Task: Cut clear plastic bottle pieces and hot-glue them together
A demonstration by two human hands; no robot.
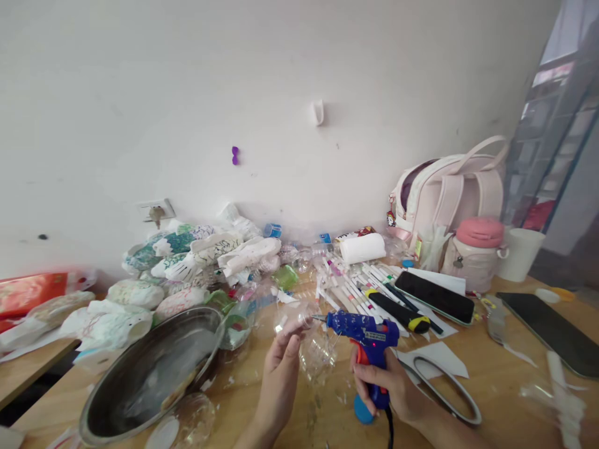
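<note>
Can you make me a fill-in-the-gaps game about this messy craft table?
1. The right hand holds a glue gun coloured ____.
2. The left hand holds a clear piece made of ____.
3. The big metal bowl sits to the ____ of both hands.
4. The backpack by the wall is coloured ____.

Missing words: blue; plastic; left; pink.

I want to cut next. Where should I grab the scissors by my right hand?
Take the scissors by the grey handle loop, coming from above on the right. They lie flat on the table, the loop is clear, and the other end runs toward the right hand holding the glue gun.
</note>
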